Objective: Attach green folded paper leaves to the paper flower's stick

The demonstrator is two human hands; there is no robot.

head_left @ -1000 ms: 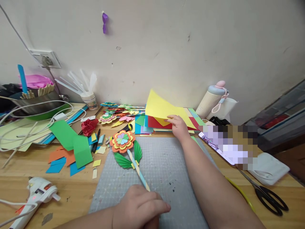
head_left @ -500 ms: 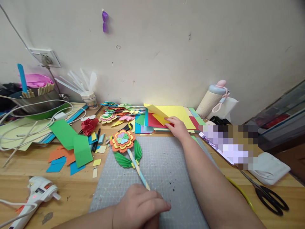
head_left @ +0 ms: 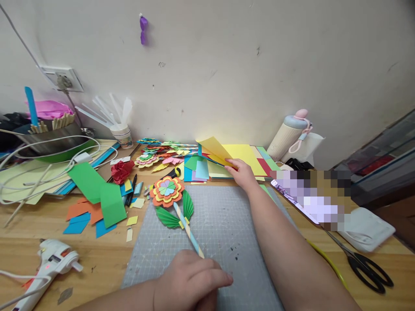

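My left hand (head_left: 189,280) is closed round the lower end of a striped paper stick (head_left: 188,230) on the grey cutting mat (head_left: 223,224). The stick carries a layered paper flower (head_left: 167,190) with green fan leaves (head_left: 168,215). My right hand (head_left: 242,172) reaches to the far edge of the mat and pinches the lifted edges of sheets in a stack of coloured paper (head_left: 227,160). A yellow sheet (head_left: 241,153) lies on top, its near corner curled up.
A glue gun (head_left: 52,261) lies front left, green and orange paper scraps (head_left: 97,196) left of the mat. More paper flowers (head_left: 155,153) and a cup of sticks (head_left: 121,131) sit at the wall. Scissors (head_left: 366,268), a phone and a bottle (head_left: 287,134) are to the right.
The yellow sheet, held high a second ago, has dropped almost flat. My right hand now lifts several sheets at their edge, hiding the red sheet. The left hand has not moved.
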